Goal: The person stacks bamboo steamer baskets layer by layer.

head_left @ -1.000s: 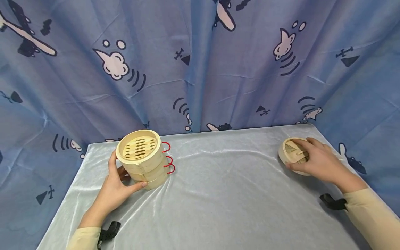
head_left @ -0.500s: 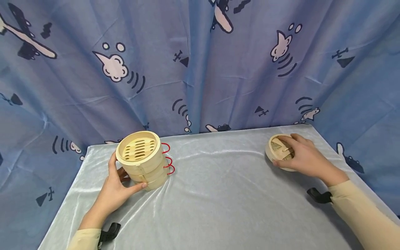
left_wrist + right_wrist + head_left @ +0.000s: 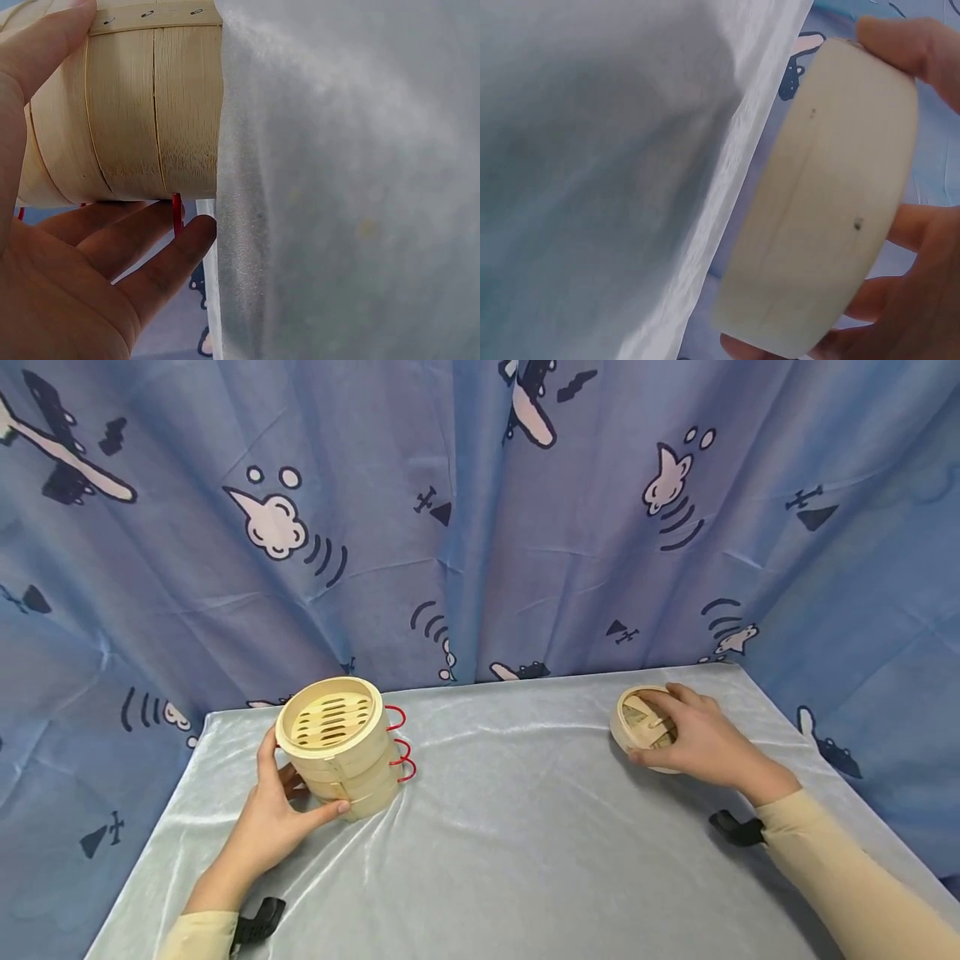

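Observation:
On the left of the table stands a stack of round bamboo steamer baskets (image 3: 341,760), with a slatted base inside the top one and red loops on its right side. My left hand (image 3: 277,810) grips the stack, thumb on the near side and fingers round the far left; the left wrist view shows them beside the bamboo wall (image 3: 120,112). Over at the right, my right hand (image 3: 701,739) holds a small round bamboo steamer lid (image 3: 626,727) by its rim. In the right wrist view, curtain shows between this lid (image 3: 821,195) and the cloth.
Pale grey velvety cloth (image 3: 480,843) covers the table, with creases near the stack. A blue curtain (image 3: 390,510) with printed planes and clouds hangs behind and along both sides. Black wrist mounts (image 3: 258,920) sit below both hands.
My right hand has moved left across the table with the steamer lid in its grip. The left hand keeps its hold on the stack, which has stayed in place.

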A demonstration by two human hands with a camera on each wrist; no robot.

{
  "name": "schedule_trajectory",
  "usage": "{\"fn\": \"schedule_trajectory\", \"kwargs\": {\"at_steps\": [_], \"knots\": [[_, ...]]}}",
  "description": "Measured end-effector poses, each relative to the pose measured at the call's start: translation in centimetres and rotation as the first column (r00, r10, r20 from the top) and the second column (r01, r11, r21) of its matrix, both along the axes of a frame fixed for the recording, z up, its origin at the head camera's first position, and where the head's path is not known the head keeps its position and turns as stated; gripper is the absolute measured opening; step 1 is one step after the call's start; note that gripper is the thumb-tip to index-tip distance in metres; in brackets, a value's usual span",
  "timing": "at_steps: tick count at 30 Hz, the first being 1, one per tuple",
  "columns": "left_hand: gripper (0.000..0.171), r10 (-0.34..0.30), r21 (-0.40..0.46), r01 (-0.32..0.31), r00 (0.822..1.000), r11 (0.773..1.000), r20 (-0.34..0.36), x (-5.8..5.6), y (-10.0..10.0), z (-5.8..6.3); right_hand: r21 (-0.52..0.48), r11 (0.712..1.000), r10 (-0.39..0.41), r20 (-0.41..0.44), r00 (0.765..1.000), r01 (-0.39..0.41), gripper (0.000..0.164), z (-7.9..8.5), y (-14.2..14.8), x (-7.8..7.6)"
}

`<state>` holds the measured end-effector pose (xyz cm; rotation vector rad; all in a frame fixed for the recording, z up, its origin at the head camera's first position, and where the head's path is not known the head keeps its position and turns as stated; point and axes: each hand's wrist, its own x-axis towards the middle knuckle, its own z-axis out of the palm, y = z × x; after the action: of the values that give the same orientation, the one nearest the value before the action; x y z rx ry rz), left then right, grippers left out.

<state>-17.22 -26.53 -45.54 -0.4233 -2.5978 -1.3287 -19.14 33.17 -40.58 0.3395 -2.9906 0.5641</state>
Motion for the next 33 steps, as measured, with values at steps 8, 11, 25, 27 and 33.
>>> {"fn": "schedule_trajectory", "kwargs": {"at_steps": [8, 11, 25, 27, 33], "knots": [[0.144, 0.008, -0.013, -0.008, 1.0, 1.0, 0.019, -0.1, -0.1, -0.2, -0.025, 0.999, 0.029, 0.01, 1.0, -0.029, 0.1, -0.1, -1.7, -0.7], [0.145, 0.01, -0.015, -0.01, 1.0, 1.0, 0.011, -0.1, -0.1, -0.2, -0.025, 0.999, 0.031, 0.022, 0.999, -0.031, 0.101, 0.3, -2.3, -1.0], [0.146, 0.022, -0.03, -0.022, 1.0, 0.999, 0.004, 0.0, -0.1, -0.3, 0.01, 0.998, 0.063, -0.009, 0.998, -0.063, 0.104, 1.1, -3.9, -1.9], [0.146, 0.023, -0.033, -0.023, 1.0, 0.999, 0.001, -0.1, -0.1, -0.4, 0.007, 0.998, 0.065, -0.009, 0.998, -0.065, 0.103, 1.2, -4.1, -2.0], [0.147, 0.02, -0.038, -0.02, 1.0, 0.999, -0.001, -0.2, -0.3, -0.5, -0.007, 0.997, 0.08, 0.01, 0.997, -0.08, 0.103, 1.2, -4.8, -2.2]]}}
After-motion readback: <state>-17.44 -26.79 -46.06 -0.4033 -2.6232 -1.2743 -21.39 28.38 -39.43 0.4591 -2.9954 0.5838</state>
